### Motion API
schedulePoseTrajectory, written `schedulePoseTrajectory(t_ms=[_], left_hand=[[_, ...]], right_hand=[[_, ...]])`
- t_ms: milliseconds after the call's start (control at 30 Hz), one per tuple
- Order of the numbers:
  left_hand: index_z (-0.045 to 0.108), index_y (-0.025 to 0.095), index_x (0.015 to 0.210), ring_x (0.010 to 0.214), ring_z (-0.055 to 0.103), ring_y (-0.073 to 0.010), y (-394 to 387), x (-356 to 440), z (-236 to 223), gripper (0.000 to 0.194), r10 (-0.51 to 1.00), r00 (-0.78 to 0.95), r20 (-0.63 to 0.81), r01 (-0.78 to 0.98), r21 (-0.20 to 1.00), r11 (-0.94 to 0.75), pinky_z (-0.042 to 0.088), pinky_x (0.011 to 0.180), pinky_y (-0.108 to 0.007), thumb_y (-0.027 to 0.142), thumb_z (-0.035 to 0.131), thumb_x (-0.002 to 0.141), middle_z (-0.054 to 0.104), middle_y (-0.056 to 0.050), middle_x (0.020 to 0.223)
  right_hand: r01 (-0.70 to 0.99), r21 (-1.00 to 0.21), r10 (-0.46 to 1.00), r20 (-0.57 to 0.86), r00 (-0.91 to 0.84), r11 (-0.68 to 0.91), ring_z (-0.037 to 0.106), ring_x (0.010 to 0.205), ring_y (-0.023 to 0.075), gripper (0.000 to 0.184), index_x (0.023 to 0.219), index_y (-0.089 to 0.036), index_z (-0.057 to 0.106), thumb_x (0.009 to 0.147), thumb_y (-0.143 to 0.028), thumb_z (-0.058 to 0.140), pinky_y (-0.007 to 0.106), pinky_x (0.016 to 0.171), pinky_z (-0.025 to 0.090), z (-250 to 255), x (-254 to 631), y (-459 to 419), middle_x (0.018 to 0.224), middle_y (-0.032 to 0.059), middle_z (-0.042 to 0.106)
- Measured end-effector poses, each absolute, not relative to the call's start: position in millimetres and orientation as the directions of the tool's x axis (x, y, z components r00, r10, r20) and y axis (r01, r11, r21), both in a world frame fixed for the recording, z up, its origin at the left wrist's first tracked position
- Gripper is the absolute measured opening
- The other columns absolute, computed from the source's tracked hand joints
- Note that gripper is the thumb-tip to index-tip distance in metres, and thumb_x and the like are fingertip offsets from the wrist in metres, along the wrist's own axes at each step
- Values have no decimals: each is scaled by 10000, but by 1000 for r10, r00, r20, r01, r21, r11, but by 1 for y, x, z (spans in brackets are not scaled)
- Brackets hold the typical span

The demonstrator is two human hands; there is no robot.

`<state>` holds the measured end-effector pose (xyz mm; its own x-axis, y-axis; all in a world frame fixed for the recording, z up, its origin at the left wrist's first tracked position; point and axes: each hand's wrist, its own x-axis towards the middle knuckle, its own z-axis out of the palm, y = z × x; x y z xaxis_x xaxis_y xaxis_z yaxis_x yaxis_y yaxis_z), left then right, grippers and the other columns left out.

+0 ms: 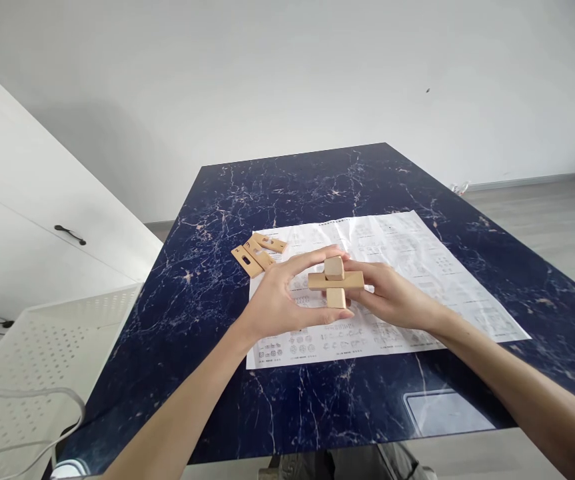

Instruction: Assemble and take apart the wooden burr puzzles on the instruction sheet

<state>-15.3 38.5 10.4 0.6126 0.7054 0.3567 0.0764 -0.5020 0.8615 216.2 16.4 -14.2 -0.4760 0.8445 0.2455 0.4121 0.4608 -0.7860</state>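
Several light wooden burr-puzzle pieces are fitted crosswise, held above a printed sheet. One flat bar lies sideways, with a block end showing above it and another below. My left hand closes on the assembly from the left, fingers along its top and thumb under the lower block. From the right, my right hand grips the same pieces, its fingertips partly hidden behind them. Left of my left hand lie three loose notched wooden pieces marked with numbers, partly on the sheet's corner.
The creased white instruction sheet, printed with small diagrams, lies on a dark blue marble-patterned table. A white perforated surface with a cable stands at the left, beside a white cabinet. Behind the table rises a pale wall.
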Motion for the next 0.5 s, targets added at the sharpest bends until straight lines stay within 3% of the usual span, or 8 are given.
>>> schedulePoseTrajectory(t_ms=[133,267,433,500], left_hand=[[553,348,1503,1484,525,-320,39,-15,13,732,720,619,312,121,869,-480,431,1243,-544,403,877,849,590,-53,1572],[497,290,1517,1371,615,-348,33,-6,7,827,835,500,229,252,885,-393,539,1120,-530,482,883,812,647,-107,1486],[575,232,1340,1103,746,-299,26,4,2,722,898,402,181,258,918,-300,614,968,-455,475,919,754,772,-80,1184],[574,231,1299,1047,759,-272,25,5,2,651,900,379,216,267,905,-330,615,952,-430,446,899,778,779,-61,1134]], right_hand=[[537,-658,850,398,-347,527,689,687,193,214,1145,-194,682,1007,-228,522,317,620,523,-23,213,17,870,51,764],[620,-565,811,544,-217,544,682,659,191,173,1135,-198,653,1021,-246,533,319,602,510,-29,209,17,856,59,755],[640,-578,840,498,-216,507,660,616,175,46,941,-219,593,960,-259,603,290,574,479,-31,205,14,768,31,725],[648,-570,844,483,-232,505,607,561,155,88,840,-230,528,908,-227,583,274,544,443,-32,203,14,703,10,690]])
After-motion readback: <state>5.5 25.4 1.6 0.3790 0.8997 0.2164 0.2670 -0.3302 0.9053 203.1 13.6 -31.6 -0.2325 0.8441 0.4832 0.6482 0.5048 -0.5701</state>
